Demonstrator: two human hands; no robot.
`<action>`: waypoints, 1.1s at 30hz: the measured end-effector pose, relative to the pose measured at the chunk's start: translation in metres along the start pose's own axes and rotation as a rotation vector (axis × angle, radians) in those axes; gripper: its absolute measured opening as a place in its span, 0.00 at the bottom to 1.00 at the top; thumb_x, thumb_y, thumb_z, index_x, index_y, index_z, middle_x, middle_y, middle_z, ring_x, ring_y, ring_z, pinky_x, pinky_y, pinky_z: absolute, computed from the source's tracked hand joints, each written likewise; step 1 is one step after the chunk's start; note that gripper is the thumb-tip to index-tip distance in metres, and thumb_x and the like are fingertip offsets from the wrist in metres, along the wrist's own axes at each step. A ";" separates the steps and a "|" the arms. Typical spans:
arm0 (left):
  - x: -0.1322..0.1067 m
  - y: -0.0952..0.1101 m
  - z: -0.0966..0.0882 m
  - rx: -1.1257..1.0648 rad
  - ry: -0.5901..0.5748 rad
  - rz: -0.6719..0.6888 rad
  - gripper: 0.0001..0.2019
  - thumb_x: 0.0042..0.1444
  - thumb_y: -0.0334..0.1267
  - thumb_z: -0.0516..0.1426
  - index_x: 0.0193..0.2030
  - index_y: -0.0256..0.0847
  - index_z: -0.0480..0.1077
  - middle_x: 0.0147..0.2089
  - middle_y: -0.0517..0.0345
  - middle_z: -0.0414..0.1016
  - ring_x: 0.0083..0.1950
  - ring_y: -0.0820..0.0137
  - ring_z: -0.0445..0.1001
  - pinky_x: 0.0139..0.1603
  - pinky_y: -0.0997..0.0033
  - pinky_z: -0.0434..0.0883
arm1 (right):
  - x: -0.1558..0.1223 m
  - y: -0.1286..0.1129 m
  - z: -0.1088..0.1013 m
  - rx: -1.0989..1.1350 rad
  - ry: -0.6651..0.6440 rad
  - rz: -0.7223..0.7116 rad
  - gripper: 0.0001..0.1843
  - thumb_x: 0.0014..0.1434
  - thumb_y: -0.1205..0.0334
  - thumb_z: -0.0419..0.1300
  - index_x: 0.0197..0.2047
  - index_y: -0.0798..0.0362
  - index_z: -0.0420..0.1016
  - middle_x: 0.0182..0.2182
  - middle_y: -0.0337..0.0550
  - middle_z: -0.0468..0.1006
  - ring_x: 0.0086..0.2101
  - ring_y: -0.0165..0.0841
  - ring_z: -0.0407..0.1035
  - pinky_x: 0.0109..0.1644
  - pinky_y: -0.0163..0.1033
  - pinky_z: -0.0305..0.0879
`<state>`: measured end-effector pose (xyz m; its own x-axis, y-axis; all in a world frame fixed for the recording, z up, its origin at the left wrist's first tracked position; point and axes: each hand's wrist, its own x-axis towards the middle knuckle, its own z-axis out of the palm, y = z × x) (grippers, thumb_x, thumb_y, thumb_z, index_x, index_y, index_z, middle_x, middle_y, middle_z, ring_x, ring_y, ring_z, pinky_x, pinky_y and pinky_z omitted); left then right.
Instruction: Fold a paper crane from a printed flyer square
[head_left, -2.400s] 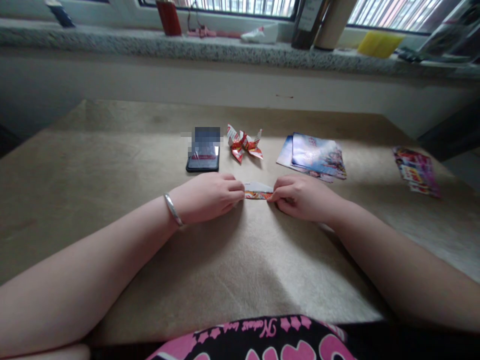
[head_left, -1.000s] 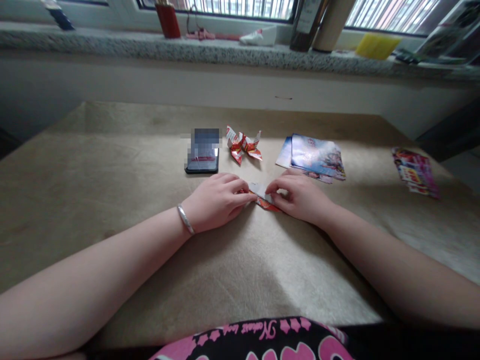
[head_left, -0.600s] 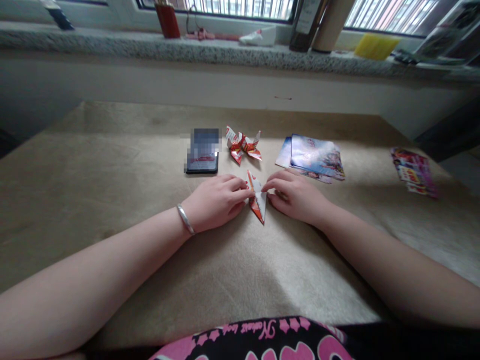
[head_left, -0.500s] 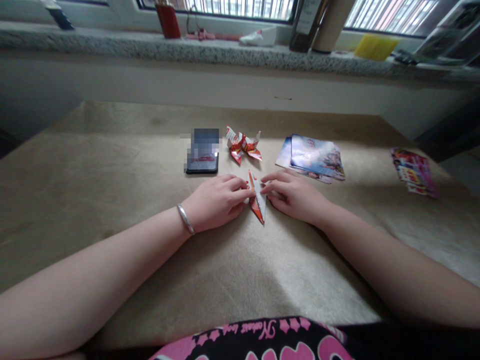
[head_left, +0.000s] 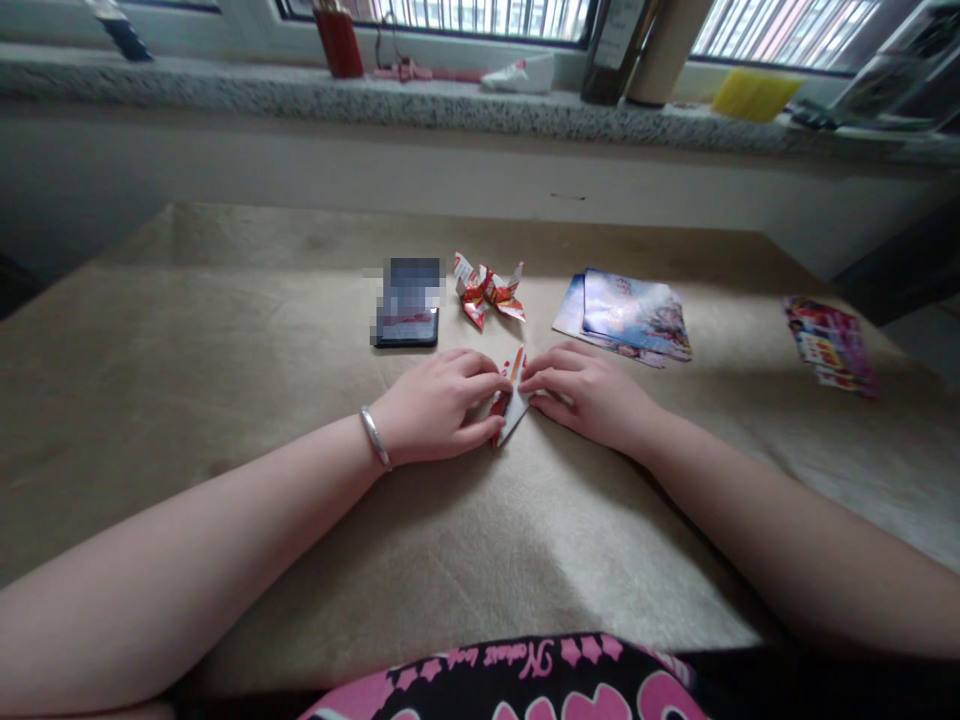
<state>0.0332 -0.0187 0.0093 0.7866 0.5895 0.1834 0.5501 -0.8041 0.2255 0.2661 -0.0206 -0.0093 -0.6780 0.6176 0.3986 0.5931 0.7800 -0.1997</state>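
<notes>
Near the phone (head_left: 407, 315), left hand (head_left: 439, 405) and right hand (head_left: 592, 395) are pinching the probably flimsy folded paper (head_left: 513, 408) by its edges.

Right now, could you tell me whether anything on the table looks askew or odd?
Nothing serious. The stack of printed sheets is fanned unevenly, and a printed card lies alone by the table edge, far right. The folded paper looks intact.

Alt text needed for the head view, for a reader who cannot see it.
The left hand and right hand pinch a small folded paper between them on a tan table. Behind it lie a phone, a red-and-white paper figure and a stack of colourful sheets.
</notes>
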 end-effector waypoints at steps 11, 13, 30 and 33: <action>0.001 0.001 0.000 0.048 -0.037 0.023 0.26 0.52 0.55 0.58 0.53 0.41 0.68 0.53 0.50 0.68 0.54 0.59 0.66 0.56 0.59 0.65 | 0.002 -0.001 -0.001 0.069 -0.096 0.029 0.07 0.59 0.66 0.55 0.41 0.52 0.71 0.51 0.46 0.75 0.58 0.39 0.62 0.62 0.47 0.60; 0.001 0.003 0.000 0.089 -0.028 0.009 0.24 0.53 0.51 0.57 0.52 0.41 0.68 0.52 0.49 0.68 0.52 0.59 0.67 0.54 0.59 0.66 | 0.002 0.000 0.000 0.060 -0.100 0.042 0.08 0.58 0.66 0.56 0.41 0.53 0.71 0.55 0.48 0.73 0.60 0.40 0.58 0.64 0.49 0.57; 0.002 -0.015 0.007 0.110 0.107 0.056 0.16 0.57 0.30 0.52 0.50 0.45 0.72 0.48 0.53 0.71 0.44 0.68 0.70 0.45 0.68 0.69 | 0.002 -0.007 -0.009 -0.097 -0.078 0.011 0.11 0.59 0.60 0.57 0.43 0.52 0.76 0.44 0.46 0.80 0.46 0.39 0.71 0.48 0.44 0.68; 0.002 -0.014 0.005 0.209 0.133 0.085 0.12 0.61 0.38 0.52 0.48 0.47 0.73 0.44 0.55 0.73 0.42 0.68 0.70 0.43 0.68 0.68 | 0.002 -0.008 -0.010 -0.143 -0.070 -0.033 0.11 0.62 0.60 0.54 0.41 0.53 0.77 0.43 0.44 0.80 0.44 0.38 0.71 0.47 0.43 0.68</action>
<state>0.0285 -0.0063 0.0014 0.7962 0.5130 0.3207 0.5405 -0.8414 0.0040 0.2637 -0.0265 0.0019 -0.7237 0.6014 0.3386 0.6226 0.7806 -0.0556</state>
